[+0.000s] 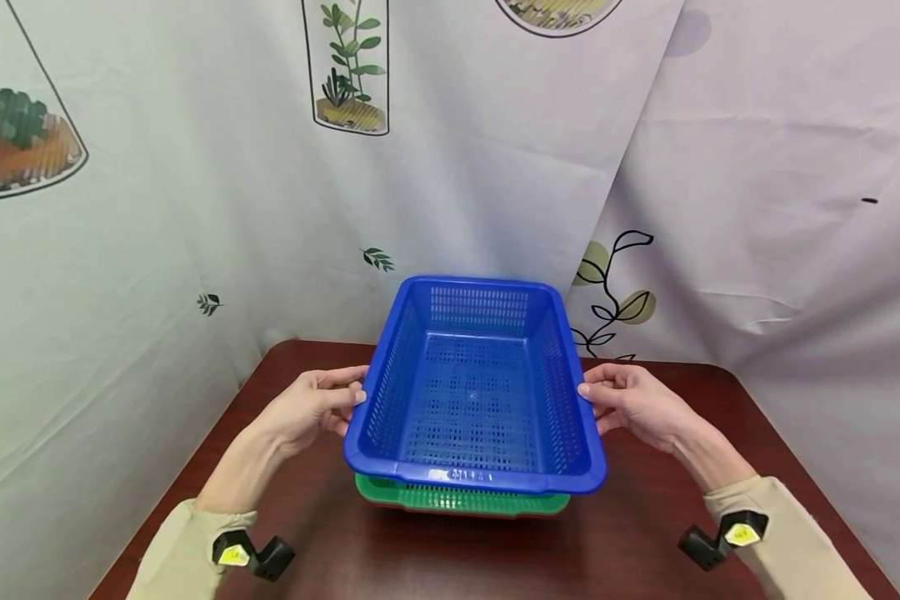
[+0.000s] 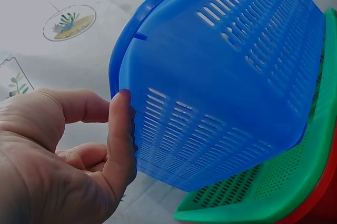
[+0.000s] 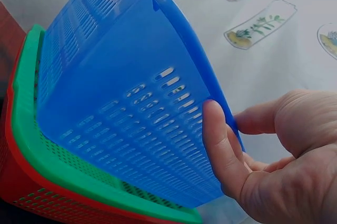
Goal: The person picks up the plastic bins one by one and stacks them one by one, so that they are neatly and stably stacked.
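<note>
A blue plastic basket (image 1: 480, 477) with slotted walls is held by its two side rims, its inside facing the head camera. My left hand (image 1: 307, 408) pinches the left rim between thumb and fingers. On the opposite side my right hand (image 1: 641, 407) grips the rim in the same way. Below it sits a green basket (image 1: 480, 500), mostly hidden in the head view. The right wrist view shows the green one nested in a red basket (image 3: 23, 182). The lower part of the blue basket overlaps the green basket's opening in both wrist views.
The baskets are over a dark reddish-brown table (image 1: 630, 533) with rounded far corners. A white cloth (image 1: 450, 183) printed with plants in jars hangs close behind and along both sides. Each sleeved wrist wears a small black camera.
</note>
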`<state>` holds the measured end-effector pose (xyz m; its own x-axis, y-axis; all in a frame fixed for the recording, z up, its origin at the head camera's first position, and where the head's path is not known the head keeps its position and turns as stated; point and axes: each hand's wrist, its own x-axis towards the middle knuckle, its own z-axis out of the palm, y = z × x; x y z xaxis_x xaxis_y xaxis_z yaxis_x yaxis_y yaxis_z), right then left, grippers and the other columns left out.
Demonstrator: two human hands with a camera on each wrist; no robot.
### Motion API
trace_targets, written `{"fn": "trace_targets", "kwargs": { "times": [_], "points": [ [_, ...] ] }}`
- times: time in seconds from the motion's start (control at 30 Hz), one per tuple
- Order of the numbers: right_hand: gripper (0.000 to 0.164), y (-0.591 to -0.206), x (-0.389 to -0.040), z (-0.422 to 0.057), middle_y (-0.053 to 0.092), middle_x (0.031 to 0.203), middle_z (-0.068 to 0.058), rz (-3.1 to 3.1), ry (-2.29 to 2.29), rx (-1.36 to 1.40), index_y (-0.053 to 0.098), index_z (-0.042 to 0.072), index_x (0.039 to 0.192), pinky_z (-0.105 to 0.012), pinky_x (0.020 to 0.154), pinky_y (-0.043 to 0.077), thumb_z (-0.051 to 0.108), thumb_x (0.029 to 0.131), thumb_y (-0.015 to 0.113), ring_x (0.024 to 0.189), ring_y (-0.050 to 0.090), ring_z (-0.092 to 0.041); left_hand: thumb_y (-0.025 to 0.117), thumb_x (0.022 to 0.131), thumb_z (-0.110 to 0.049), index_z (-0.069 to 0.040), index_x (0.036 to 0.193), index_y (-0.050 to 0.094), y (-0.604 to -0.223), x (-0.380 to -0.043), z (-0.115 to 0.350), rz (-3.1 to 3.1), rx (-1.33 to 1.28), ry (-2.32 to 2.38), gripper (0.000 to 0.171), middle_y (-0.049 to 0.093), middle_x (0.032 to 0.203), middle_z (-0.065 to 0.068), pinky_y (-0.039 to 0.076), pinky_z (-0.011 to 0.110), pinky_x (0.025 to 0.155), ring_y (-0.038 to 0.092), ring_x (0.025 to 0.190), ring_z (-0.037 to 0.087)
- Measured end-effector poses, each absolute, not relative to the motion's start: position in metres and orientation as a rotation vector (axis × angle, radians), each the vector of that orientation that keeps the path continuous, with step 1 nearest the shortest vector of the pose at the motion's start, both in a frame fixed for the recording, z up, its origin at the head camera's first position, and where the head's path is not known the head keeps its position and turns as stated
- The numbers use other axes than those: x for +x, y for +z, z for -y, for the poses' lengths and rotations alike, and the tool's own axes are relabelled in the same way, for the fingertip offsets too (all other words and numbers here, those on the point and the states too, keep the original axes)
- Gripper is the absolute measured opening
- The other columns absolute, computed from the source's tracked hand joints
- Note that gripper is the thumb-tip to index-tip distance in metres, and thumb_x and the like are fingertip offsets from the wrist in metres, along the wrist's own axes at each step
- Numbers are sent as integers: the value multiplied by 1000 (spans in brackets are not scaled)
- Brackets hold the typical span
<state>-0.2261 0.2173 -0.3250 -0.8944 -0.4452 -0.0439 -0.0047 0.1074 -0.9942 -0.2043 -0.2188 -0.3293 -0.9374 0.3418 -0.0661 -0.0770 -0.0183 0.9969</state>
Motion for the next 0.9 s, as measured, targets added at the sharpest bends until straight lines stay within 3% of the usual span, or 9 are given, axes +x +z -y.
{"fn": "trace_targets", "kwargs": {
  "times": [0.9],
  "points": [
    [32,-350,-231,-208,67,89,-14,-2105,-1811,-356,49,-16,117,-37,66,61,9,101,60,75,67,-22,60,97,-3,14,147,36,-355,-207,226,-2037,237,1960,58,69,87,6,59,28,63,68,71,15]
  ]
}}
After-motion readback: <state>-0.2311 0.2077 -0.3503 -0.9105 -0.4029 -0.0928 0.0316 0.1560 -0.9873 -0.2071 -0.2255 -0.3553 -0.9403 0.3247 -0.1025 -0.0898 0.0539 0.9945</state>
